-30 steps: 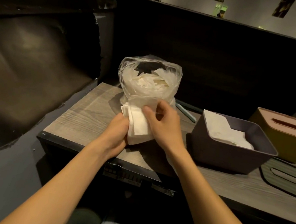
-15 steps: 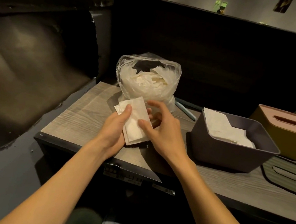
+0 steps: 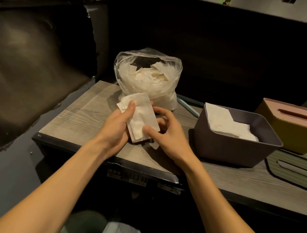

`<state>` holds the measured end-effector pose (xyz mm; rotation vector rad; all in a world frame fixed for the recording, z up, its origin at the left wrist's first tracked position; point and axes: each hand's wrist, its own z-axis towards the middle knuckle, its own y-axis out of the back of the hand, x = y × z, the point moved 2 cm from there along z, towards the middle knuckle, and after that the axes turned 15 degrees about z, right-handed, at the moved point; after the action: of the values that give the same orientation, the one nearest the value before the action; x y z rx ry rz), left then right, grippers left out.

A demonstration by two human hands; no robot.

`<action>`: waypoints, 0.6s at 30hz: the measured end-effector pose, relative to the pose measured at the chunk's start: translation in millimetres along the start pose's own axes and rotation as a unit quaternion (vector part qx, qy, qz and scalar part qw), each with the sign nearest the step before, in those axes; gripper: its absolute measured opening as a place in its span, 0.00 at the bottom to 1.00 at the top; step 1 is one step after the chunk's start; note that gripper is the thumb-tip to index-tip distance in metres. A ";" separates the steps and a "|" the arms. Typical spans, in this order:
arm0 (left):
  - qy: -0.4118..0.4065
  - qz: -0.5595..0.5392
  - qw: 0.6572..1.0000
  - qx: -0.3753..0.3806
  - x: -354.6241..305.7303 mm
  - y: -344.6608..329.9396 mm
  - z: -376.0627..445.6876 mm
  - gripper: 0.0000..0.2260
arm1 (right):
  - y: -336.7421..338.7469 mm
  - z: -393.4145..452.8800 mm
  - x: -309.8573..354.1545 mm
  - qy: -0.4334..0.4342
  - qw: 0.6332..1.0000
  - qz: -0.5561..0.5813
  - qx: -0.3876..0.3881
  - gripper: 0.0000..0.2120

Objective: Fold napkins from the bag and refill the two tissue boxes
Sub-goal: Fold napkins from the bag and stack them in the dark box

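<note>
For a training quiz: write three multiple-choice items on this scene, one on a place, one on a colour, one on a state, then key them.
1. Where does the plastic bag stand?
A. On the table's far side, behind the hands
B. Inside the purple box
C. On the floor

2. What colour is the lid of the closed tissue box?
A. Blue
B. Pink
C. White

3. What state is the purple box in?
A. Lidded
B. Overturned
C. Open, napkins inside

Key: 1 A, it stands beyond the left hand and right hand. 2 B, pink lid on a yellow body. 3 C, white napkins show inside.
</note>
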<state>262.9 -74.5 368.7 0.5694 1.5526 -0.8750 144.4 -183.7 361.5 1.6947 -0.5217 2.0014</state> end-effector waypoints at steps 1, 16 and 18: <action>0.000 -0.001 1.000 -0.005 -0.2 0.1 -0.1 0.15 | 1.5 -1.1 2.0 0.014 0.999 0.026 -0.015 0.24; -0.093 0.381 0.916 -0.087 6.2 -5.0 -4.5 0.35 | 5.3 -8.7 -0.5 0.016 0.997 -0.047 -0.065 0.23; -0.096 0.391 0.912 -0.075 5.6 -8.2 -4.5 0.38 | 3.2 -8.4 -0.6 0.006 0.996 -0.082 -0.046 0.31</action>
<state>252.8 -76.5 365.0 0.8766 1.0515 -0.1834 135.8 -181.7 359.5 1.6147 -0.4481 1.8416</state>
